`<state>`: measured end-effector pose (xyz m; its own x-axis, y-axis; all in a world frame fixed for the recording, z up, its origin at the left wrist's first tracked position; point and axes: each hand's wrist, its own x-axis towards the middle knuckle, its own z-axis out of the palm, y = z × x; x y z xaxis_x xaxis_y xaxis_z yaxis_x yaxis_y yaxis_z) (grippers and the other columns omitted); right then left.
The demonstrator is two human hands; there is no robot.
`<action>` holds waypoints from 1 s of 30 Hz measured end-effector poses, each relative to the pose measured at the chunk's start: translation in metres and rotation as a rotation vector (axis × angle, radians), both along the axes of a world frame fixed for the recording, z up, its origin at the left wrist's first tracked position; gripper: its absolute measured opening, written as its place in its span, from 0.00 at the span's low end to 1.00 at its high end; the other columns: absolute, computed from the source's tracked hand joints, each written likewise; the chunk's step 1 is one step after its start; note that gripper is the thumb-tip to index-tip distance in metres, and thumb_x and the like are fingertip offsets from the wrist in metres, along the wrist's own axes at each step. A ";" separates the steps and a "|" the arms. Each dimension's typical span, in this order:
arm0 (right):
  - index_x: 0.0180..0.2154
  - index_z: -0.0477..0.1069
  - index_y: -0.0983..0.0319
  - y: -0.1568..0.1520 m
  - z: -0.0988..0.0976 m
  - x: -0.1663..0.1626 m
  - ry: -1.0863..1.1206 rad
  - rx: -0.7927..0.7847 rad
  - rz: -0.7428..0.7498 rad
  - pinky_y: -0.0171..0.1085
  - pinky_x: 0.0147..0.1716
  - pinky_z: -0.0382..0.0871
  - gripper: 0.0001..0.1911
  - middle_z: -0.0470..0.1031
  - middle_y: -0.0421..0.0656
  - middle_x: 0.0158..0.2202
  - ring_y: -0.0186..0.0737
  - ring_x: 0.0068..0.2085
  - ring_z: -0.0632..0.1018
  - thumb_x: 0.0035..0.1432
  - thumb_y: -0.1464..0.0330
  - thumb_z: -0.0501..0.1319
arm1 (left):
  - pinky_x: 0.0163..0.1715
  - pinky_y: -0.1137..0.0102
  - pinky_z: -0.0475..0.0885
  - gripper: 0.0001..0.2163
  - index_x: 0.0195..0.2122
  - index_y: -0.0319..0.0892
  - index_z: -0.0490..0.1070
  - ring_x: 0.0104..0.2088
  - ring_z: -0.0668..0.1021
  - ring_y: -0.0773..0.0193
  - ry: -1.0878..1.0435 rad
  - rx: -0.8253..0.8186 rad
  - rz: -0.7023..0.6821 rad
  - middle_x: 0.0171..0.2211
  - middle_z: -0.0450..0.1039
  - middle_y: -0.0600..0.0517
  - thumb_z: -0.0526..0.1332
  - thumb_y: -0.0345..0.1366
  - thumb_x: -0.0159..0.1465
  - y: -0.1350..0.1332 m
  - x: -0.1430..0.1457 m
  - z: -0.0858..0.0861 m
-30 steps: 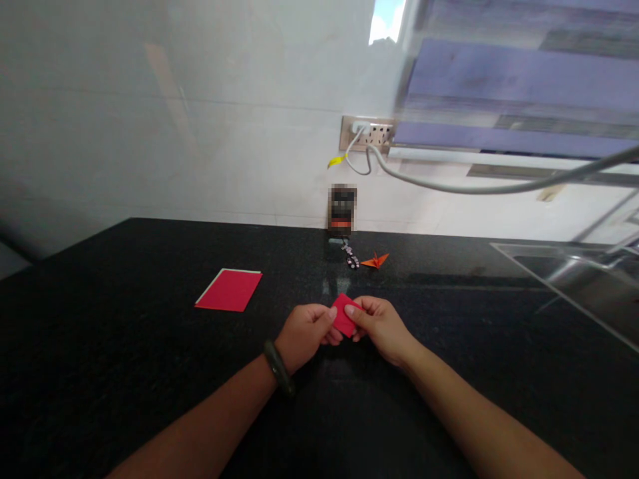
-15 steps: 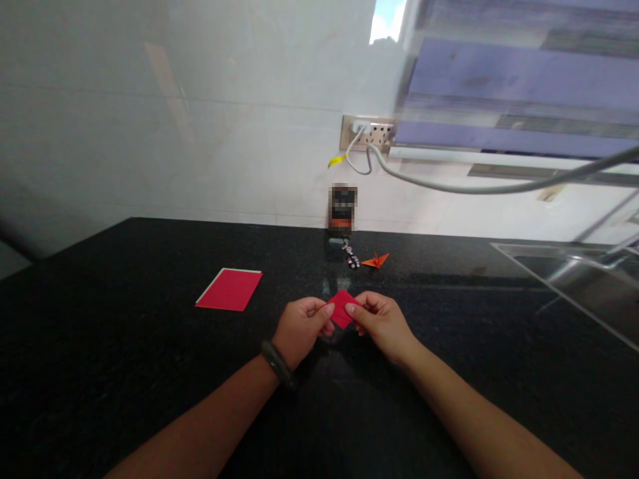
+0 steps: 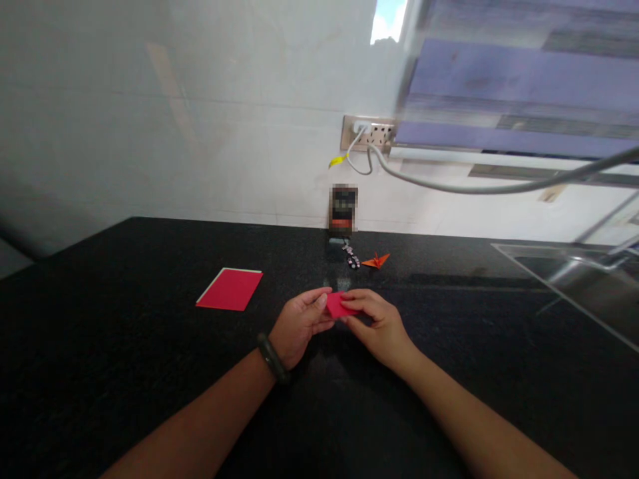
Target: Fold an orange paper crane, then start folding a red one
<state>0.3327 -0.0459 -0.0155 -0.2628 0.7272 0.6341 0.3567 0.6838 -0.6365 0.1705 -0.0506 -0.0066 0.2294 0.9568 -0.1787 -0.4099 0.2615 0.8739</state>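
Observation:
A small folded piece of red paper (image 3: 336, 306) is held between both hands above the dark counter. My left hand (image 3: 303, 322) pinches its left edge, thumb on top, with a dark bangle around that wrist. From the right, my right hand (image 3: 378, 324) grips the same paper, its fingers lying across the upper face and the thumb at the lower edge. Part of the paper is hidden under the right fingers. Just beyond the hands sits an orange folded paper crane (image 3: 376, 261).
Red paper sheets (image 3: 230, 290) lie stacked on the black counter (image 3: 124, 346) to the left. A blurred-out device (image 3: 343, 208) leans on the wall, with a beaded strap (image 3: 352, 257) before it. A sink (image 3: 589, 273) lies right; a grey cable (image 3: 469, 188) crosses above.
My right hand has shifted its hold, fingers now over the paper and thumb below. The red paper has turned and looks flatter. My left hand has opened its grip slightly and moved a little left.

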 end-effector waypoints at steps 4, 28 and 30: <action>0.35 0.73 0.63 -0.002 0.002 0.000 -0.059 0.067 0.008 0.39 0.40 0.70 0.10 0.72 0.49 0.39 0.40 0.41 0.74 0.48 0.75 0.61 | 0.34 0.69 0.71 0.14 0.44 0.37 0.66 0.33 0.77 0.64 -0.003 0.004 0.003 0.39 0.73 0.44 0.60 0.34 0.56 0.001 0.001 -0.001; 0.26 0.71 0.64 0.000 -0.001 -0.007 0.350 -0.571 -0.054 0.31 0.21 0.65 0.06 0.71 0.38 0.19 0.30 0.20 0.70 0.44 0.67 0.63 | 0.30 0.71 0.70 0.12 0.32 0.33 0.72 0.26 0.76 0.66 0.093 0.036 -0.083 0.28 0.76 0.47 0.65 0.35 0.49 0.000 0.000 -0.005; 0.27 0.72 0.63 0.000 -0.003 -0.005 0.317 -0.533 -0.061 0.31 0.21 0.65 0.06 0.71 0.39 0.20 0.31 0.21 0.70 0.45 0.67 0.62 | 0.30 0.71 0.70 0.12 0.33 0.33 0.72 0.27 0.76 0.65 0.107 0.037 -0.079 0.28 0.76 0.46 0.65 0.35 0.49 0.000 0.000 -0.005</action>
<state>0.3274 -0.0456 -0.0182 -0.0687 0.9731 0.2200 0.1228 0.2271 -0.9661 0.1704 -0.0502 -0.0114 0.2860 0.9428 -0.1711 -0.2936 0.2562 0.9209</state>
